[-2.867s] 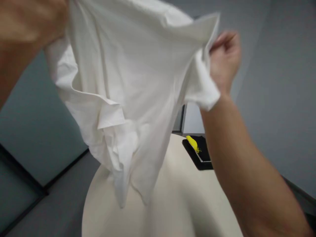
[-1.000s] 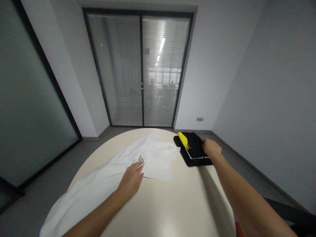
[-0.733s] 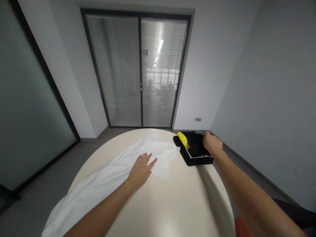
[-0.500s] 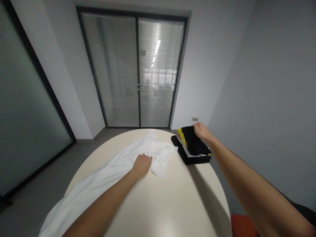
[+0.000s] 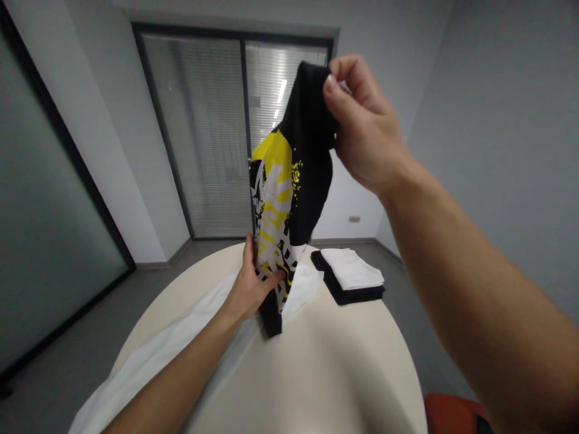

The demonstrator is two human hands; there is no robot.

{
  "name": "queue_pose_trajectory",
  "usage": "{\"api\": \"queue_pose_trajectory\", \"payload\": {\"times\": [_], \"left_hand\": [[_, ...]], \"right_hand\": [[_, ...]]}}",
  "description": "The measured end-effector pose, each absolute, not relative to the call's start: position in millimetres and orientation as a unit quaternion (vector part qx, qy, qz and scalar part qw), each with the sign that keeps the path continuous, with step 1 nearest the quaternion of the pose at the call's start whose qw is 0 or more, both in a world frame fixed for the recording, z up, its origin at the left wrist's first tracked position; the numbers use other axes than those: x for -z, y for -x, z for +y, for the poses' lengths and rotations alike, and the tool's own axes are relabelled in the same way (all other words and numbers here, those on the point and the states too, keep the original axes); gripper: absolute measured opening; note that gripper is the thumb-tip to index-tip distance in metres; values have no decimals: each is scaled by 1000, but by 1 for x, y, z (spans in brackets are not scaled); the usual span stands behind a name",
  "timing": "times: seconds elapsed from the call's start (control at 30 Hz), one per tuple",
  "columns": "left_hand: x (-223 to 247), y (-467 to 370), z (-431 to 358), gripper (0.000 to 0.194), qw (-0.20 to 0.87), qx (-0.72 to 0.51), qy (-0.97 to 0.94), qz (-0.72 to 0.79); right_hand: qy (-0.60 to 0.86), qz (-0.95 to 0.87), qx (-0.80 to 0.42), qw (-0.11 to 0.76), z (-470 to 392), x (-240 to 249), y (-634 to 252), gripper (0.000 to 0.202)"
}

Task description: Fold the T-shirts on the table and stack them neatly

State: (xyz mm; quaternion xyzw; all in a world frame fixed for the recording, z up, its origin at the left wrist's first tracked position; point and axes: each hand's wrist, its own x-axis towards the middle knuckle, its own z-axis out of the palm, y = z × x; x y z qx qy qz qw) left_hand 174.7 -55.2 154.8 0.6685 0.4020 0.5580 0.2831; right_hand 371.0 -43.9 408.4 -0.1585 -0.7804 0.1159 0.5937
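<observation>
A black garment (image 5: 312, 181) with a yellow and white print hangs in the air over the table, partly unfolded. My right hand (image 5: 362, 120) pinches its upper edge high up in front of the glass. Lower down, my left hand (image 5: 253, 283) grips the printed side between thumb and fingers. Its lower black end dangles just above the table. Behind and below it, a white cloth (image 5: 181, 337) lies spread out, running off the near left edge. Part of that cloth is hidden by my left arm and the garment.
On the right of the round, pale table (image 5: 316, 386) sits a stack of folded black clothes (image 5: 357, 295) with a folded white one (image 5: 353, 268) on top. A red chair (image 5: 452, 413) stands at the lower right. Glass panels with blinds (image 5: 203, 150) are behind.
My right hand has lifted the black garment off the stack, up and to the left, uncovering the folded white one. My left hand has left the white cloth and now grips the garment.
</observation>
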Motion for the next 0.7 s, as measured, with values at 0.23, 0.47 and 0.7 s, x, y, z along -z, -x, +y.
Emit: {"api": "queue_pose_trajectory", "payload": {"times": [0.23,0.47,0.7], "left_hand": [[-169,-111,-72,48,214,-498,-667,511],[-176,1,-105,56,281,-267,-724,571],[-191,68,-129,90,117,-340,-655,664]], "right_hand": [[197,-823,-82,527,-44,-409,-360,14],[335,-723,-43,602,12,-375,-374,12],[385,-694,-100,601,104,-316,-388,27]]}}
